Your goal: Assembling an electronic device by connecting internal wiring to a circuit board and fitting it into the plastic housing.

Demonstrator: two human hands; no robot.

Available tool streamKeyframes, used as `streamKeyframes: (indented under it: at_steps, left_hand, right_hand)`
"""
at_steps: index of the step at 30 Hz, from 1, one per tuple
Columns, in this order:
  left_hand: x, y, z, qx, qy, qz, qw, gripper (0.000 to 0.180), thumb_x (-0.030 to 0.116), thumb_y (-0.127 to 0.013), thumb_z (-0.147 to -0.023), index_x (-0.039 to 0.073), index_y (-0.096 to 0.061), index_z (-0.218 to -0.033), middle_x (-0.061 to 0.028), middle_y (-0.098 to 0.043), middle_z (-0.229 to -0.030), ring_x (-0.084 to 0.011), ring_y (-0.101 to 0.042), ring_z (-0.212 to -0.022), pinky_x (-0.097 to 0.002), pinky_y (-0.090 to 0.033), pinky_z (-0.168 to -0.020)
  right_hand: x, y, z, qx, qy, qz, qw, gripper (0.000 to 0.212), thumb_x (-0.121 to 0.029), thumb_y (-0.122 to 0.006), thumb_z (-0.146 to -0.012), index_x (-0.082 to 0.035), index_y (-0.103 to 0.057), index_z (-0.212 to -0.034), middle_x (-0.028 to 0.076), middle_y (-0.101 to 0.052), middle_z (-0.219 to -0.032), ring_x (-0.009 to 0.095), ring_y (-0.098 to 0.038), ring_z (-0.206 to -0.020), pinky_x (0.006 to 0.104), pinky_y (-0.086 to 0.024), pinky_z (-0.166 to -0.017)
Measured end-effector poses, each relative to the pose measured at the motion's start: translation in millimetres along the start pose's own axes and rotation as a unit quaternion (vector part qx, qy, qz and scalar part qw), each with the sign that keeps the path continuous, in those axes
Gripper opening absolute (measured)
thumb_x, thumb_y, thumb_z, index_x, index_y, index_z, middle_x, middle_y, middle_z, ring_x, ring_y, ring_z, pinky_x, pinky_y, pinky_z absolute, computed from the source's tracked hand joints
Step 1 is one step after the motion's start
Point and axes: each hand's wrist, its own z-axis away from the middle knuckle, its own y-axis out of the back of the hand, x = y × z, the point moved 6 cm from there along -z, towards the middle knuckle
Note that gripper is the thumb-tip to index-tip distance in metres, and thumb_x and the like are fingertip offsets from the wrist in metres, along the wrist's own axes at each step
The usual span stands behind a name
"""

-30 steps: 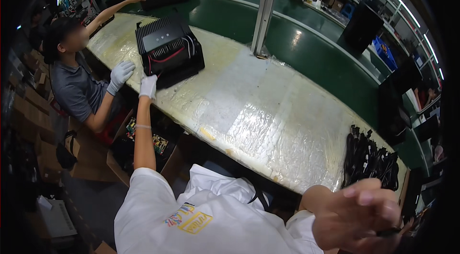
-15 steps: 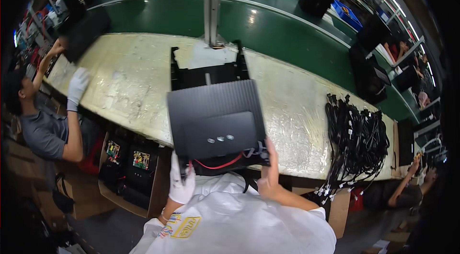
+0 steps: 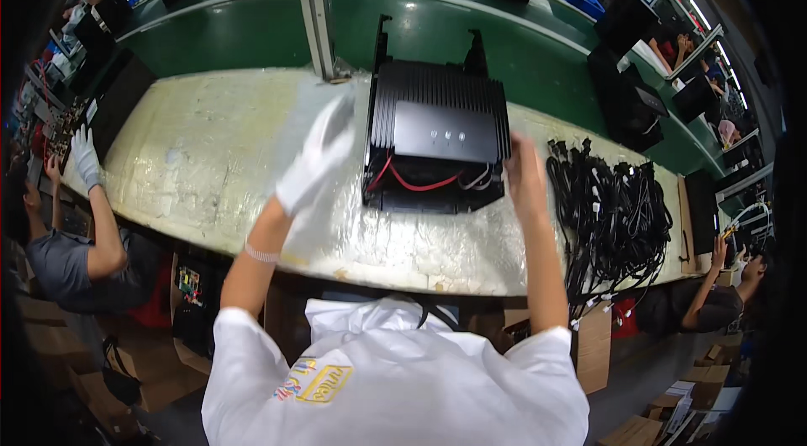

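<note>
Near the middle of the frame, a black case [image 3: 376, 181] lies on the pale, film-covered tabletop [image 3: 218, 160], its two arms pointing to the top of the frame. Seated in it is a ribbed black unit [image 3: 445, 133] with three small light marks on its smooth plate; a red cable [image 3: 420, 186] loops along the near side.

The left hand [image 3: 322, 156], in a white glove, is left of the case, fingers extended and slightly blurred, holding nothing. The bare right hand [image 3: 525, 174] is at the right edge of the unit, fingers partly curled; whether it grips cannot be told.

At lower left, a cardboard box [image 3: 192, 355] below the tabletop's edge contains dark parts and a green circuit board [image 3: 190, 282]. At upper right, a blue bin [image 3: 580, 0] contains small orange-yellow pieces, too small to identify. Right of centre, a heap of black cables [image 3: 618, 219] with white connectors spreads over the tabletop; below it at lower right is another cardboard carton [image 3: 593, 351], its contents hidden.
</note>
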Motion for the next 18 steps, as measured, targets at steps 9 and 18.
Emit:
streamKeyframes:
  at_steps: [9, 18]
  left_hand:
    - [43.8, -43.0, -19.0, -0.030, 0.003, -0.158, 0.987, 0.056, 0.020, -0.070, -0.086, 0.003, -0.048, -0.134, -0.0159, -0.045, -0.145, -0.0256, -0.042, -0.136, -0.0379, -0.037, -0.110]
    - [53.5, -38.9, -49.8, -0.062, 0.077, -0.297, 0.950, 0.074, 0.026, -0.076, -0.081, -0.003, -0.042, -0.141, -0.0188, -0.056, -0.134, -0.0242, -0.059, -0.114, -0.0335, -0.050, -0.096]
  right_hand:
    - [-54.5, -8.4, 36.7, -0.049, 0.086, 0.061, 0.993, 0.015, -0.015, -0.061, -0.096, -0.001, -0.062, -0.103, 0.009, -0.058, -0.121, 0.012, -0.055, -0.103, 0.0273, -0.042, -0.094]
    - [-34.5, -10.3, 56.4, 0.006, -0.024, 0.038, 0.999, 0.023, -0.023, -0.062, -0.097, 0.000, -0.063, -0.100, 0.000, -0.060, -0.094, 0.004, -0.050, -0.084, 0.0196, -0.038, -0.074]
